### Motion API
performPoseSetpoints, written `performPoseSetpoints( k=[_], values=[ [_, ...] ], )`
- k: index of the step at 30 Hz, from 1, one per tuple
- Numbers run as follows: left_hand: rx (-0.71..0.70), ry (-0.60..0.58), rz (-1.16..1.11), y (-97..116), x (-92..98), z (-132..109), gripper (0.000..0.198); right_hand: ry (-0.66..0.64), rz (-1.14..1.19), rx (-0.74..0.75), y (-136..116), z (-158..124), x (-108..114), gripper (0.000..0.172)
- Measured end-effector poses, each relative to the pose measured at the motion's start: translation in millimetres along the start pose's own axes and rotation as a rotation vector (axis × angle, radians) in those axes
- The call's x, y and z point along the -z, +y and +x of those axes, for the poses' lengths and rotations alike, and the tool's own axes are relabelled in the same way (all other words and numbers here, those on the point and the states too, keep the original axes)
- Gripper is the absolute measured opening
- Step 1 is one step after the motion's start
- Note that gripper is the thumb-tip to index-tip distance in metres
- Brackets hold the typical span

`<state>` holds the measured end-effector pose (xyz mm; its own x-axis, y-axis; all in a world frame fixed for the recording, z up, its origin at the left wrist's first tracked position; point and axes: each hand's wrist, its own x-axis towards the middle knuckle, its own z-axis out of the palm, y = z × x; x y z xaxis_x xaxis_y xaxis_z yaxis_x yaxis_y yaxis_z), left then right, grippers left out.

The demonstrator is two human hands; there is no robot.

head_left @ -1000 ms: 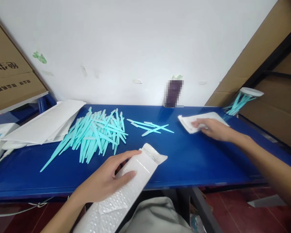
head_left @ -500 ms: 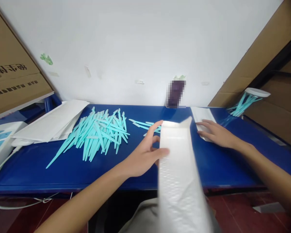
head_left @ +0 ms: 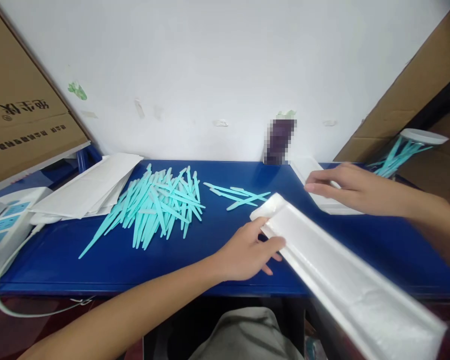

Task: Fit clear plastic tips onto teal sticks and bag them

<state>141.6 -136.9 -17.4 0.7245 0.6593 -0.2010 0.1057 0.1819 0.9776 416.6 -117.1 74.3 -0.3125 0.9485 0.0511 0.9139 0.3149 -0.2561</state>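
My left hand grips the near-left end of a long white padded sleeve, thumb on top and fingers beneath. The sleeve slants down to the lower right, past the table edge. My right hand is over a flat white packet at the back right, its fingers close together; whether they pinch anything is hidden. Several turquoise sticks with pale tips lie loose beyond my left hand. A large heap of the same sticks lies further left.
White envelopes are stacked at the left, beside a white power strip with a cable. A clear container of turquoise sticks leans at the back right. A dark blurred phone-like object stands against the wall. Cardboard boxes flank the blue table.
The sleeve in my left hand has swung from nearly vertical to a slant toward the lower right. My right hand has lifted and curled from lying spread on the packet. The view has shifted slightly.
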Motion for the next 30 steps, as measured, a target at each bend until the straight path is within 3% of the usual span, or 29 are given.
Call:
performPoseSetpoints(
  k=[3,6,9,11,13,15,16,19,21,24,27,30],
  values=[
    [-0.028,0.006,0.027,-2.5,5.2,-5.4,0.054,0.062,-0.017,-0.003,-25.1,-17.6,-10.1,0.057],
    [-0.041,0.0,0.014,-3.7,6.9,-5.5,0.069,-0.031,-0.181,-0.037,-40.6,-28.8,-38.3,0.055],
    [0.01,-0.083,0.025,1.3,8.8,-10.5,0.078,-0.096,-0.277,-0.039,-41.0,-27.2,-64.2,0.062],
    [-0.021,-0.079,0.147,10.5,15.0,-18.5,0.075,-0.125,-0.246,-0.007,-32.9,-21.0,-73.3,0.063],
    [-0.161,0.009,0.387,23.9,27.5,-27.0,0.061,-0.133,-0.196,0.035,-21.4,-15.7,-77.1,0.066],
    [-0.329,0.131,0.651,38.4,45.8,-31.6,0.032,-0.1,-0.184,0.056,-10.9,-15.0,-78.7,0.073],
    [-0.386,0.184,0.771,44.9,56.1,-31.5,0.03,-0.08,-0.185,0.057,-7.4,-16.5,-79.2,0.076],
    [-0.428,0.29,0.999,55.6,83.9,-22.8,0.054,-0.077,-0.133,0.065,-8.4,-25.0,-80.3,0.075],
    [-0.401,0.308,1.041,53.6,93.9,-14.2,0.048,-0.126,-0.072,0.089,-19.8,-29.0,-80.5,0.073],
    [-0.475,0.218,1.122,38.7,92.8,-5.7,0.034,-0.193,-0.015,0.137,-45.5,-25.4,-80.0,0.074],
    [-0.668,0.109,1.323,17.1,81.9,-5.0,0.043,-0.233,0.079,0.233,-63.3,-7.9,-76.1,0.063],
    [-0.741,0.07,1.478,-1.3,74.1,-8.2,0.056,-0.196,0.212,0.272,-60.4,19.2,-69.6,0.043]
  ],
)
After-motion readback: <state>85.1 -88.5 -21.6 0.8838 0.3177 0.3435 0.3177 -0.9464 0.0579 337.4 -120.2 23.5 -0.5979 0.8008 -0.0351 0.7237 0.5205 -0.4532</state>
